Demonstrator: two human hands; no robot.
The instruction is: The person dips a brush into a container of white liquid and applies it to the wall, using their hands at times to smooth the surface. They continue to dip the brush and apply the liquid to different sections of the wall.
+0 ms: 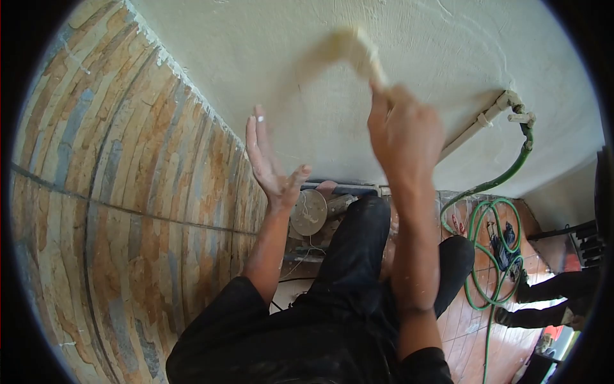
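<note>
My right hand (407,131) is wrapped round the pale handle of a paintbrush (369,54). Motion blurs the brush, and its yellowish head is at the pale wall (441,38); whether the bristles touch cannot be made out. To the left, my left hand (274,166) is raised with its fingers stretched out and the thumb apart, holding nothing. A white speck shows on one of its fingertips. That hand is near the corner where the pale wall meets the stone-patterned tiled wall (147,147).
Below my left hand sits a round whitish lid or disc (308,212) with string on it. A pipe with a tap (521,118) juts from the wall at right, feeding a green hose (476,256) coiled on the tiled floor (457,333). Another person's dark-clothed legs (543,301) are at lower right.
</note>
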